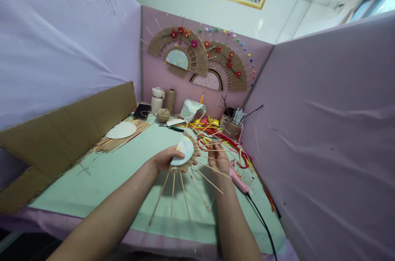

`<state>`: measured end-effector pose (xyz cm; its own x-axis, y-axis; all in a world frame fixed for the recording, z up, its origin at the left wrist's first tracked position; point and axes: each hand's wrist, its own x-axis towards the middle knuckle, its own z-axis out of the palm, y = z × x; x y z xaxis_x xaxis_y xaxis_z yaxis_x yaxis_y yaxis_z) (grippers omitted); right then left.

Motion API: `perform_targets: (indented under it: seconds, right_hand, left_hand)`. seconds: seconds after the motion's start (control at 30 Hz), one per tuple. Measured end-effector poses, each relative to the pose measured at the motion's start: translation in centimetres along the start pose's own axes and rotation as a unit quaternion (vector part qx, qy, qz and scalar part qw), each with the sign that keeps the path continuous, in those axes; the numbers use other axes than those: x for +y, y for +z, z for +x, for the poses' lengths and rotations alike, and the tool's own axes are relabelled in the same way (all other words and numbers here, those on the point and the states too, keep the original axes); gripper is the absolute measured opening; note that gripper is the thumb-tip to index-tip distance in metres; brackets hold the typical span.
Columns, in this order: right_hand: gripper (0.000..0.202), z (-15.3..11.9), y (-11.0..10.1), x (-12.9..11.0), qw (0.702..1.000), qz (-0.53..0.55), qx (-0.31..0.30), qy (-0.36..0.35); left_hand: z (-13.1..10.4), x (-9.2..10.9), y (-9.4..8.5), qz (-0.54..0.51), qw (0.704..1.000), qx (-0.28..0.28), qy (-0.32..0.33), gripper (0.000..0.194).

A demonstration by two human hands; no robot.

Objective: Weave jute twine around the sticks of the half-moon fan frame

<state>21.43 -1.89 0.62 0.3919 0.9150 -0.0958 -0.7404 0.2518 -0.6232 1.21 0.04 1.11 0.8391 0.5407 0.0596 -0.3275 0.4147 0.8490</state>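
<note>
A half-round piece (185, 150) with pale floral fabric and a twine-wrapped rim is held above the green tabletop. Thin wooden sticks fan out from its curved edge toward the right and the bottom. My left hand (169, 158) grips its straight side, thumb on the fabric. On the right, my right hand (218, 157) is raised among the sticks, fingers bent near one another; whether they pinch a stick is too small to tell.
A pink glue gun (239, 179) with a black cord lies right of my right forearm. Behind are a twine ball (163, 115), a white jar (157, 100), coloured strips (212, 131) and a pen holder (232, 128). Cardboard (77, 117), sticks and a white oval (121, 130) are left.
</note>
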Motion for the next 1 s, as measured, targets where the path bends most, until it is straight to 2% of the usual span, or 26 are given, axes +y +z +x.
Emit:
perform_targets:
  seconds: [0.13,0.27,0.4,0.53,0.67,0.8,0.9,1.0]
  right_hand:
    - [0.023,-0.5,0.2,-0.3,0.999,-0.031,0.011,-0.014]
    - [0.026,-0.7,0.3,-0.8,0.998,-0.040,-0.001,-0.053]
    - [0.027,-0.9,0.3,-1.5,0.997,-0.002,-0.041,-0.069]
    - [0.025,-1.2,0.4,-2.1,0.990,0.011,-0.073,-0.117]
    - [0.022,-1.3,0.5,-2.4,0.987,-0.003,-0.071,-0.144]
    - [0.021,-1.0,0.2,-2.4,0.988,-0.005,-0.069,-0.139]
    - [0.018,-0.5,-0.1,-2.3,0.995,0.007,-0.059,-0.083]
    - [0.014,-0.1,-0.2,-1.9,1.000,-0.001,-0.020,0.003]
  left_hand:
    - [-0.1,0.7,-0.4,-0.015,0.999,0.030,0.041,0.059]
    - [-0.3,1.3,-1.1,-0.029,0.994,0.088,0.064,0.057]
    - [-0.4,1.8,-1.2,-0.041,0.988,0.136,0.057,0.054]
    - [-0.2,1.8,-1.2,-0.038,0.986,0.158,0.034,0.056]
    - [-0.2,1.5,-1.4,-0.013,0.988,0.152,0.029,0.058]
    - [-0.3,1.2,-1.6,0.010,0.993,0.119,0.023,0.054]
    - [-0.4,1.2,-1.4,0.008,0.996,0.085,0.027,0.055]
    - [-0.3,1.1,-1.1,-0.004,0.998,0.049,0.025,0.057]
